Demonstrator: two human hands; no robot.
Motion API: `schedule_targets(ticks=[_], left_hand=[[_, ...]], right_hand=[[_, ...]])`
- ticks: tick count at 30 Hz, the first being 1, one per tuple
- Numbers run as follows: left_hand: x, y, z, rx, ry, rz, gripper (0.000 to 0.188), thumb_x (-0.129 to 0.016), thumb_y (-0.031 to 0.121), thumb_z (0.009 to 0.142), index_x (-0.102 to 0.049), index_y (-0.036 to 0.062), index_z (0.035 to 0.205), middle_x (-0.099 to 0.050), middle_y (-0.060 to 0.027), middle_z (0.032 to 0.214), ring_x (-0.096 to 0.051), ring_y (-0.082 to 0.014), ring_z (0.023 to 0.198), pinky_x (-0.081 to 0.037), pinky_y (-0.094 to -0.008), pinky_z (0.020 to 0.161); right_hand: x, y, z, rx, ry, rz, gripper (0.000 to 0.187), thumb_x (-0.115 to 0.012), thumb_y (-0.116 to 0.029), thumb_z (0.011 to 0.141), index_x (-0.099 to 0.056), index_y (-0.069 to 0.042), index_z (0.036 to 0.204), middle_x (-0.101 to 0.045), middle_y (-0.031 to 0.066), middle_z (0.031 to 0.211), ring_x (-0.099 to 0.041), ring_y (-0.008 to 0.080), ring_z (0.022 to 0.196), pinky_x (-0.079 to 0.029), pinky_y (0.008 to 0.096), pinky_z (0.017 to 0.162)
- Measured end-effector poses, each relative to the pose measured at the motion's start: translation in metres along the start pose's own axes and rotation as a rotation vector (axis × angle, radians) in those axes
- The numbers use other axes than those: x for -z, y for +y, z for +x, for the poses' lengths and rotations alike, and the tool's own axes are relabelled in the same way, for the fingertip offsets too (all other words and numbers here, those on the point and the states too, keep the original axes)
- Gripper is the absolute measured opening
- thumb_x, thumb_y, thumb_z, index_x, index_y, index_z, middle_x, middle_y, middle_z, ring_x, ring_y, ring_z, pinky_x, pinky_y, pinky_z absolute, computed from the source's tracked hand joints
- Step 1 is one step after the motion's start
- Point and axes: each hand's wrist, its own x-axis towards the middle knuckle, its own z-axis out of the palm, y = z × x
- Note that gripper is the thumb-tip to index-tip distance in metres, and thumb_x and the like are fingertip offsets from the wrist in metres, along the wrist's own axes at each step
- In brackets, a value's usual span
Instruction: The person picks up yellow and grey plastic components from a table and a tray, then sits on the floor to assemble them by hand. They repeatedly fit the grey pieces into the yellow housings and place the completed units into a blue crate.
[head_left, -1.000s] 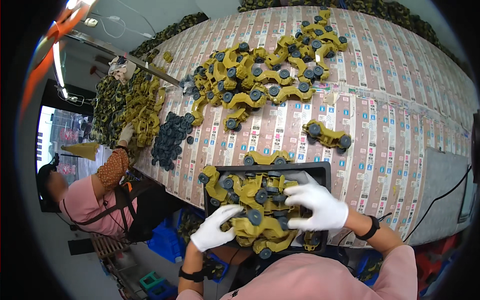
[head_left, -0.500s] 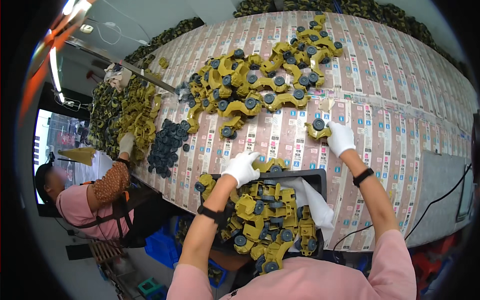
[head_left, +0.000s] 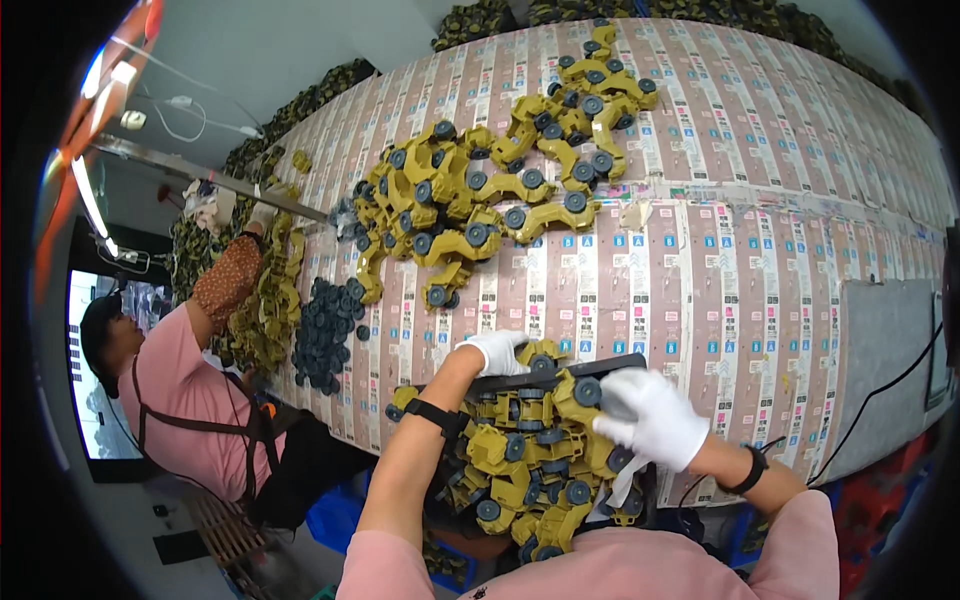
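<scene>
While the wide table (head_left: pixel 760 290), covered with printed sheets, fills most of the scene, a co-worker (head_left: pixel 195 400) in a pink shirt stands at its left side, one arm stretched to the far left. On the far part of the table lies a large cluster of yellow toy car bodies (head_left: pixel 435 200) with dark wheels. The black tray (head_left: pixel 625 368) is at the near edge, in front of the person, and it is filled with similar yellow bodies (head_left: pixel 500 450). To the left is a heap of loose dark wheels (head_left: pixel 325 330). The right hand (head_left: pixel 660 418), white-gloved and a little blurred, is over the right side of the tray with fingers parted, next to one wheeled body (head_left: pixel 566 400); I cannot tell if it grips this. The left hand (head_left: pixel 497 352), also gloved, is bent at the far rim, near a small yellow piece (head_left: pixel 545 352); its hold is hidden.
</scene>
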Motion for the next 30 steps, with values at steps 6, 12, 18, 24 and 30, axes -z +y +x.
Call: schedule_targets(ticks=[6, 12, 18, 24, 30], left_hand=[[0.027, 0.027, -0.009, 0.153, -0.051, 0.123, 0.065, -0.071, 0.028, 0.072, -0.056, 0.0073, 0.132, -0.065, -0.0210, 0.118, -0.065, -0.0321, 0.103, -0.051, -0.0383, 0.087], [0.005, -0.065, -0.032, -0.165, 0.623, -1.426, 0.049, -0.065, 0.015, 0.084, -0.054, -0.0001, 0.129, -0.063, -0.0098, 0.119, -0.062, -0.0236, 0.106, -0.049, -0.0376, 0.094], [0.004, -0.084, -0.038, -0.240, 0.925, -2.154, 0.047, -0.053, 0.013, 0.079, -0.053, 0.0063, 0.126, -0.062, -0.0135, 0.118, -0.063, -0.0314, 0.105, -0.051, -0.0478, 0.092], [0.012, -0.116, -0.012, 0.050, 1.293, -1.360, 0.036, -0.066, 0.006, 0.084, -0.056, 0.0056, 0.119, -0.064, -0.0055, 0.097, -0.065, -0.0198, 0.077, -0.056, -0.0323, 0.068], [0.006, -0.119, -0.044, 0.048, 0.537, -1.508, 0.029, -0.072, 0.012, 0.083, -0.064, 0.0037, 0.110, -0.069, -0.0053, 0.100, -0.067, -0.0177, 0.088, -0.054, -0.0329, 0.079]], right_hand=[[0.038, 0.059, 0.144, 0.098, 0.369, -0.483, 0.065, -0.076, -0.025, 0.072, -0.051, -0.003, 0.128, -0.052, 0.0190, 0.126, -0.052, 0.0373, 0.115, -0.046, 0.0442, 0.095], [0.036, 0.079, 0.275, 0.061, 0.105, -0.728, 0.103, -0.089, -0.039, 0.054, -0.042, -0.016, 0.142, -0.036, 0.0160, 0.147, -0.038, 0.0364, 0.133, -0.037, 0.0554, 0.101], [0.003, 0.070, 0.341, 0.016, -0.173, -0.880, 0.114, -0.090, -0.045, 0.048, -0.036, -0.031, 0.147, -0.039, 0.0138, 0.144, -0.039, 0.0375, 0.131, -0.039, 0.0566, 0.101], [-0.006, 0.103, 0.317, 0.252, -0.075, -0.539, 0.061, -0.079, -0.025, 0.053, -0.064, -0.021, 0.112, -0.057, 0.0147, 0.114, -0.059, 0.0397, 0.102, -0.053, 0.0476, 0.083], [-0.003, 0.090, 0.265, 0.167, -0.092, -0.341, 0.063, -0.082, -0.034, 0.052, -0.067, -0.014, 0.110, -0.056, 0.0244, 0.099, -0.057, 0.0415, 0.095, -0.051, 0.0455, 0.082]])
